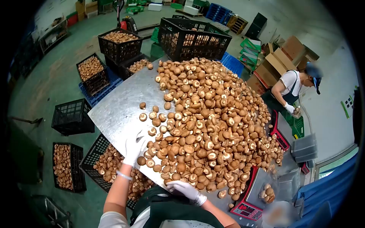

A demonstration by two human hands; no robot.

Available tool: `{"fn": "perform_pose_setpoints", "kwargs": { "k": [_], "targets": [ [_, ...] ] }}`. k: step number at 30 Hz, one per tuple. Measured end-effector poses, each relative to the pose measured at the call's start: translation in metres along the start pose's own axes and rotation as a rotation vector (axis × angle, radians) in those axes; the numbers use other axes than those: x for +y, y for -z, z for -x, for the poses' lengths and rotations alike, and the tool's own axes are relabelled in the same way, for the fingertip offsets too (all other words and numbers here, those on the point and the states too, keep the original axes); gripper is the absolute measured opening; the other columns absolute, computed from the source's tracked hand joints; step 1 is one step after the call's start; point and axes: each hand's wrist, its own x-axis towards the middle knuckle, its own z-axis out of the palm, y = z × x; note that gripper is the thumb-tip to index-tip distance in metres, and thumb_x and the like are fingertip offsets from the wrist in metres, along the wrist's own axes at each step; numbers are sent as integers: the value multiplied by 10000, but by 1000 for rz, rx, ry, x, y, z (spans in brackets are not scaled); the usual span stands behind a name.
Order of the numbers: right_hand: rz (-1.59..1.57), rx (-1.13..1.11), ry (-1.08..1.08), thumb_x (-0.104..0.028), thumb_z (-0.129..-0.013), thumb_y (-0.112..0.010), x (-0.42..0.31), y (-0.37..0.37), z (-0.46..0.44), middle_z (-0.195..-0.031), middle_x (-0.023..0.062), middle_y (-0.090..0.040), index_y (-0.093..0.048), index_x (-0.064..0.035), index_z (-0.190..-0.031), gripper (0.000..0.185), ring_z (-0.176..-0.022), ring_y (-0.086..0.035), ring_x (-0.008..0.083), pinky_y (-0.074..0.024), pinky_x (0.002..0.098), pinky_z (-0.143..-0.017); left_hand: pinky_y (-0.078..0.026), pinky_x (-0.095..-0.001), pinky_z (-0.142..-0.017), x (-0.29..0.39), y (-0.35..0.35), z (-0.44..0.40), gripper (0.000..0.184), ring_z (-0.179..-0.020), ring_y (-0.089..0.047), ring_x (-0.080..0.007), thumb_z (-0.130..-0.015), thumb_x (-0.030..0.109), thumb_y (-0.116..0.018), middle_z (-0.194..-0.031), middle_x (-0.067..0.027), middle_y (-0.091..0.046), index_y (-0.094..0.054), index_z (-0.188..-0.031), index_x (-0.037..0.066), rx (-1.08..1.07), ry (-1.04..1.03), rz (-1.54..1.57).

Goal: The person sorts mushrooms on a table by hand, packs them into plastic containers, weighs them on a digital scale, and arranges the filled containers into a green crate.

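Observation:
A large heap of brown shiitake mushrooms (205, 117) covers much of the metal table (121, 98). My left hand (133, 147), in a white glove, is over the bare metal at the heap's left side. Its fingers are spread and nothing shows in them. At the near edge of the heap is my right hand (186, 190), also gloved. Its fingers stretch leftward along the nearest mushrooms, with the fingertips beside one cap; whether they touch it is hard to tell.
Below the table's left edge stands a black crate (91, 152) with mushrooms. More crates stand on the floor, and a large black crate (194, 40) sits at the table's far end. A red scale (247, 211) is at right. Another person (291, 87) handles mushrooms farther off.

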Motion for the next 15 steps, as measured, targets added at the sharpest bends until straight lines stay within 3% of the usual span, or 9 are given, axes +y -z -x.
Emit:
{"fn": "perform_pose_setpoints", "kwargs": {
  "k": [6,9,10,12,15],
  "targets": [
    [-262,159,-85,-196,-1006,-435,-5,22,0,-1122,51,-628,-547,11,-1246,336,-1006,-574,113,-447,251,-923,-498,-385,-728,-24,-58,-69,266,-819,-629,-313,-758,176,-712,-978,-129,-659,-676,-985,43,-95,-220,-358],
    [-145,146,-30,-208,-999,-453,-8,29,-7,-1086,35,-630,-565,-27,-1239,321,-985,-577,107,-448,252,-909,-440,-402,-852,-24,-87,-94,376,-1004,-555,-270,-731,154,-699,-1033,-84,-616,-613,-1093,98,-134,-499,-673],
    [-152,145,-28,-208,-999,-453,-9,30,-11,-1086,35,-630,-565,-27,-1239,321,-985,-577,107,-448,252,-909,-424,-414,-873,-24,-92,-99,418,-1033,-529,-269,-730,162,-699,-1085,-66,-585,-579,-1127,106,-229,-517,-795],
    [-135,146,-44,-209,-990,-476,-12,32,-18,-1085,35,-638,-570,-37,-1237,315,-990,-580,110,-451,254,-899,-423,-414,-864,-37,-100,-105,408,-1021,-530,-270,-730,163,-697,-1093,-60,-573,-570,-1115,113,-224,-605,-877],
    [-71,130,-8,-204,-987,-488,-26,38,-24,-1083,44,-648,-574,-40,-1233,308,-1004,-585,111,-453,255,-904,-426,-419,-841,-32,-101,-107,304,-927,-570,-280,-782,185,-672,-941,-83,-631,-622,-1068,92,-162,-447,-702]
  ]
}}
